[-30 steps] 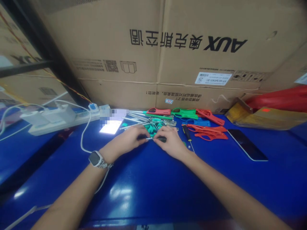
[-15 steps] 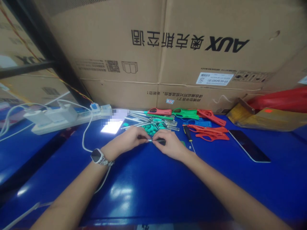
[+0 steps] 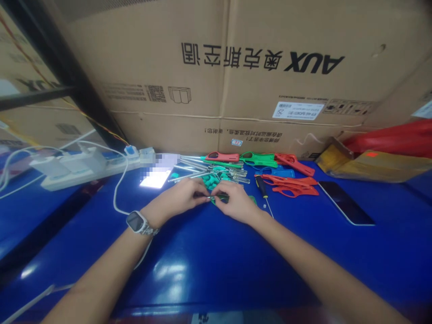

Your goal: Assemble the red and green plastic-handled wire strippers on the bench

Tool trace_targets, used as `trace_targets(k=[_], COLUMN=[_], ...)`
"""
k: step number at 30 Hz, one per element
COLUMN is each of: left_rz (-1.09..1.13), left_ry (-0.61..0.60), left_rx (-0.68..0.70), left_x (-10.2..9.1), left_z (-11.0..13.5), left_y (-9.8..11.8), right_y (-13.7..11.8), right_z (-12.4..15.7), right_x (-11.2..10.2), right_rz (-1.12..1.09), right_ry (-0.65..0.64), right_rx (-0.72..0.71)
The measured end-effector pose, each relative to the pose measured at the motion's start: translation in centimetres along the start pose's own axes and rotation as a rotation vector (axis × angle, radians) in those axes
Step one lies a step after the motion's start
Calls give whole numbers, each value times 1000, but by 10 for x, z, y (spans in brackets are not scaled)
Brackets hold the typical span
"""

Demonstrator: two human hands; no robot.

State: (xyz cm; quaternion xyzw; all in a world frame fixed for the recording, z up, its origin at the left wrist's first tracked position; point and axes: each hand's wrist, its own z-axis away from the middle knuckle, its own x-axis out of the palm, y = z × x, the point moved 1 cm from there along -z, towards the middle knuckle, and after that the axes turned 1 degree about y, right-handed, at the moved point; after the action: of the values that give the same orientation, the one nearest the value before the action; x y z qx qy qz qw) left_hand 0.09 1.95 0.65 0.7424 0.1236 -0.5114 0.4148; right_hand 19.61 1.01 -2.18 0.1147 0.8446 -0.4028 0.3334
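My left hand (image 3: 184,198), with a watch (image 3: 137,222) on its wrist, and my right hand (image 3: 232,202) meet at the middle of the blue table (image 3: 209,265). Both are pinched on one small tool (image 3: 218,196) with a thin metal shaft and a dark handle; the left fingers grip the shaft end, the right fingers the handle. Just behind them lies a heap of small green plastic pieces (image 3: 213,181) and several metal rods (image 3: 195,164).
Red, green and blue plastic handles (image 3: 270,164) lie at the back. A black-handled screwdriver (image 3: 262,186) rests right of my hands. One lit phone (image 3: 155,178) and one dark phone (image 3: 346,202) lie flat. A power strip (image 3: 77,168) with cables sits left. Cardboard boxes (image 3: 236,76) stand behind.
My hands have drawn slightly closer together on the small tool; otherwise they stay in the same place.
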Motion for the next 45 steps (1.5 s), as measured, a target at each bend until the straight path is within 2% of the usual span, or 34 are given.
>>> trace_targets(k=[5, 13, 19, 21, 26, 29, 39, 45], left_rz=[58, 151, 168, 155, 149, 194, 222, 157], left_ry=[17, 39, 45, 42, 3, 10, -39, -59], left_rx=[-14, -152, -201, -185, -13, 40, 53, 14], left_x=[0, 4, 4, 2, -2, 0, -3, -3], left_z=[-2, -3, -2, -1, 1, 1, 2, 4], left_y=[-4, -9, -10, -12, -20, -23, -16, -19], right_y=[-1, -3, -1, -1, 1, 2, 1, 2], right_z=[0, -1, 0, 0, 0, -1, 0, 0], right_x=[1, 0, 1, 1, 1, 2, 3, 2], right_rz=[13, 18, 10, 9, 3, -2, 15, 9], right_ry=[4, -8, 3, 13, 18, 19, 21, 10], right_rx=[-2, -2, 9, 17, -4, -19, -33, -32])
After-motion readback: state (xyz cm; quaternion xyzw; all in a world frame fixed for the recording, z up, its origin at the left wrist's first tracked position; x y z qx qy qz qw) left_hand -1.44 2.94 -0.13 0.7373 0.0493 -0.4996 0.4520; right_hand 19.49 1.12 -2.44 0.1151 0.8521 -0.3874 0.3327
